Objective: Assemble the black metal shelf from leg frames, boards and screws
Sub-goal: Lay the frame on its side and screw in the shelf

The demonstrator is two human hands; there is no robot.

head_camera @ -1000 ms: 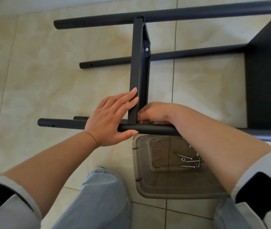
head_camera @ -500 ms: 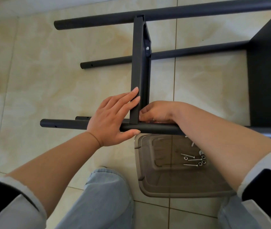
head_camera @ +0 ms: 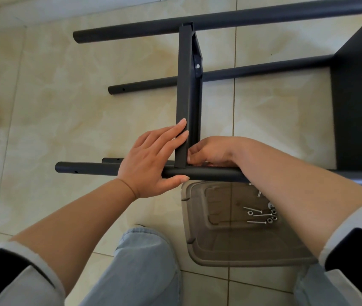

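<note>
Assy is lying sideways on floor, partly done. Far end of narrow black metal shelf board point(head_camera: 184, 89) is showing a fitted screw. Left hand point(head_camera: 151, 161), fingers straight, is pressing board's near end against near black round leg tube point(head_camera: 206, 173); right hand point(head_camera: 211, 152) is curling at that joint, contents not visible. Spare silver screws point(head_camera: 260, 215) are waiting in clear plastic lid point(head_camera: 204, 257).

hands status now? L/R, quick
Left hand: open, straight fingers against the board edge, thumb under the near leg tube.
Right hand: fingers curled at the board-tube joint; hold cannot be told.

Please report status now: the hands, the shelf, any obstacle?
Left hand flat against board edge, thumb under near leg tube. Right hand at the joint, fingers hidden. Spare screws in tray. No obstacle seen.
</note>
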